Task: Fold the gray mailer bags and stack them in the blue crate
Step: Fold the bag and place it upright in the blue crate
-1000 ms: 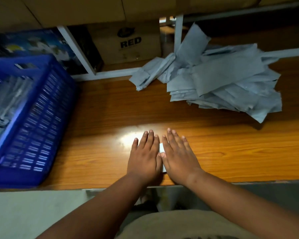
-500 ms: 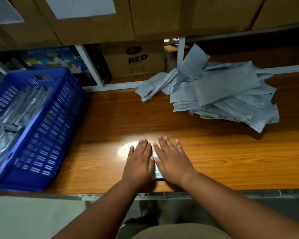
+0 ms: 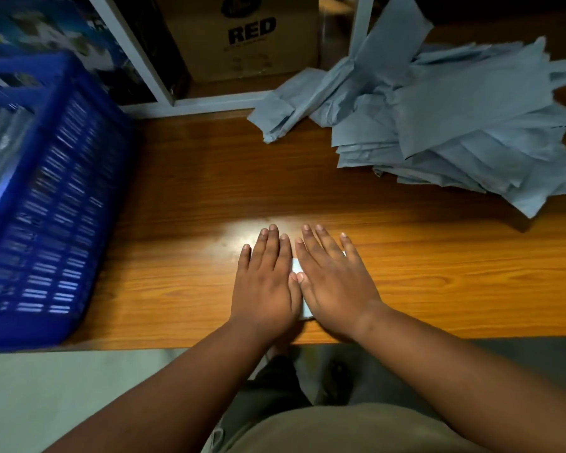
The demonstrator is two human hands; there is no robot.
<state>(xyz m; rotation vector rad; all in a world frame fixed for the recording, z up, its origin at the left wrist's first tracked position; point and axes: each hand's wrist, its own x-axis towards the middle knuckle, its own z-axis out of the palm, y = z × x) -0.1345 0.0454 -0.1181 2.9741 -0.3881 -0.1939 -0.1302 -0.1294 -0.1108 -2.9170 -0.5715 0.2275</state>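
Note:
Both my hands lie flat, side by side, near the front edge of the wooden table [image 3: 438, 276]. My left hand [image 3: 265, 282] and my right hand [image 3: 332, 282] press down on a small folded gray mailer bag [image 3: 296, 266], of which only a thin pale strip shows between them. A loose heap of unfolded gray mailer bags [image 3: 455, 125] lies at the back right of the table. The blue crate [image 3: 49, 204] stands at the left, with shiny folded bags dimly visible inside it.
A cardboard box [image 3: 242, 37] marked RED sits on a low shelf behind the table, next to white frame bars [image 3: 190, 103]. The table's front edge runs just below my wrists, and the floor shows beneath it.
The hands stay pressed on the folded bag in the same spot. The camera has tilted down and closer, so the table fills more of the view.

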